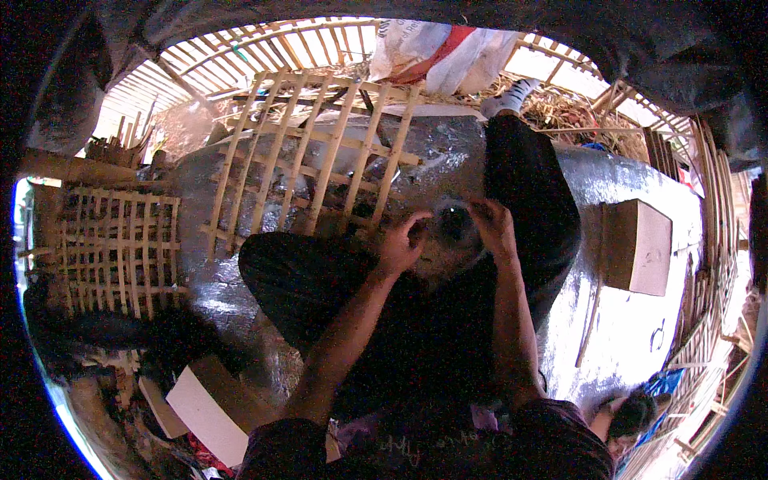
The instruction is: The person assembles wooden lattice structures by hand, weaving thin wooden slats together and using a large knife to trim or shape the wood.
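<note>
I sit with my legs in dark trousers [320, 280] spread over a shiny silver sheet [624, 184]. Between my hands is a small round dark object [454, 224] with a glossy centre, ringed by thin clear or pale material. My left hand [402, 242] pinches at its left edge, fingers curled. My right hand [492, 226] grips its right edge from above. What the object is I cannot tell. A bamboo lattice panel [320, 160] lies just beyond my hands, leaning over the sheet.
A second, finer bamboo lattice [120, 248] lies at the left. A wooden block [638, 246] rests on the sheet at the right, a thin stick [590, 324] below it. A pale board [210, 408] sits at lower left. Sacks [440, 52] hang at the back. Bamboo walls surround.
</note>
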Motion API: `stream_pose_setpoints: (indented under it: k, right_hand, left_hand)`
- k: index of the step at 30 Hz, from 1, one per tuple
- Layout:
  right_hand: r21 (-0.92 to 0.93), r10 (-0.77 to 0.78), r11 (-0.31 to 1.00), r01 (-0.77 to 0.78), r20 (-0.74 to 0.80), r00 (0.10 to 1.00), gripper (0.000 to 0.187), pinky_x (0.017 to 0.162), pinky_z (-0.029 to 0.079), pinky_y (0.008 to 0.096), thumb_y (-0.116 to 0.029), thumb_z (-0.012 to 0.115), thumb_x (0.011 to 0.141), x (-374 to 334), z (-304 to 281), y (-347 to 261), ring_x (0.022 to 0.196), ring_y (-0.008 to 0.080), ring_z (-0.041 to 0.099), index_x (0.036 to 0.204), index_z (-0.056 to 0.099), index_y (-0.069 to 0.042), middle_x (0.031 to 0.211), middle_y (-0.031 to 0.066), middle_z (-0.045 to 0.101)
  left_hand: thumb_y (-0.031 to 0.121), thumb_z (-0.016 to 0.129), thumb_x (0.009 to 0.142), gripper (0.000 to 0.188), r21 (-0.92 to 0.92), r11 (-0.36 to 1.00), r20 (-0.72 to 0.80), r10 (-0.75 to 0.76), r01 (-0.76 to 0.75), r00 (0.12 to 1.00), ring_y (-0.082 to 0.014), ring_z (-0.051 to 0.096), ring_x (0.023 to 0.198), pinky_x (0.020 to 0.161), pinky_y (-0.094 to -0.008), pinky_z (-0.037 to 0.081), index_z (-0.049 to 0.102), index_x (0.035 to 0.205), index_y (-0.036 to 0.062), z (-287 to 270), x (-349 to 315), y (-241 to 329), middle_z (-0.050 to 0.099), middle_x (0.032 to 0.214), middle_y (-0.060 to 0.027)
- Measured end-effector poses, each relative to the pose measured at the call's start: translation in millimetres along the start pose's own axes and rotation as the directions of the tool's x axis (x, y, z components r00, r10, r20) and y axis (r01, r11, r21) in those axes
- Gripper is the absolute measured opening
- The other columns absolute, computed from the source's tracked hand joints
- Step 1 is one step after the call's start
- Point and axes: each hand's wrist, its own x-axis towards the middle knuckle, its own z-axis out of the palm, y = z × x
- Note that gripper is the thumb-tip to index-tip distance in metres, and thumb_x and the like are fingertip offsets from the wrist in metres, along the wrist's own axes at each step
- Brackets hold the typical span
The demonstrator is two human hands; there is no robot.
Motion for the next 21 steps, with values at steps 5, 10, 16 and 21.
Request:
stream_pose_setpoints:
  k: [5,10,16,21]
  right_hand:
    - [0.364,0.009,0.931,0.036,-0.121,0.993,0.022,0.082,0.047,0.029,-0.008,0.061,0.087,-2,-12,5,0.093,0.0171,0.06,0.108,0.063,0.0,0.102,0.0086,0.066]
    - [0.257,-0.124,0.944,0.208,-0.307,0.944,0.025,0.089,0.045,0.0313,-0.009,0.055,0.091,-7,-30,-19,0.098,0.018,0.058,0.111,0.059,0.006,0.107,0.012,0.063]
    - [-0.26,-0.621,0.783,0.565,-0.378,0.687,0.031,0.095,0.042,0.0394,-0.016,0.05,0.094,-7,-90,-45,0.105,0.0272,0.055,0.114,0.057,0.006,0.115,0.0187,0.059]
    - [-0.036,-0.432,0.886,0.463,-0.429,0.793,0.039,0.108,0.03,0.0441,-0.027,0.054,0.093,-21,-122,-118,0.121,0.0364,0.046,0.122,0.056,-0.001,0.128,0.0183,0.052]
  left_hand:
    - [0.031,0.067,0.079,0.046,0.052,0.978,0.2,-0.207,0.2,0.958,-0.0307,0.057,0.109,0.097,-0.041,0.042,0.057,0.12,0.0123,-13,-5,13,0.061,0.115,-0.0112]
    - [0.004,0.064,0.074,0.043,0.173,0.985,0.049,0.001,-0.009,0.999,-0.0306,0.057,0.109,0.093,-0.0406,0.044,0.058,0.115,0.0128,-36,-11,38,0.06,0.116,-0.0119]
    - [0.007,0.064,0.08,0.038,0.273,0.937,0.017,0.22,-0.217,0.975,-0.0323,0.059,0.099,0.085,-0.0407,0.048,0.055,0.117,0.0109,-39,-35,59,0.056,0.115,-0.0129]
    - [0.007,0.063,0.081,0.035,0.164,0.985,0.071,-0.073,0.06,0.995,-0.0292,0.06,0.094,0.079,-0.0385,0.05,0.055,0.115,0.0104,-67,-90,54,0.055,0.106,-0.0115]
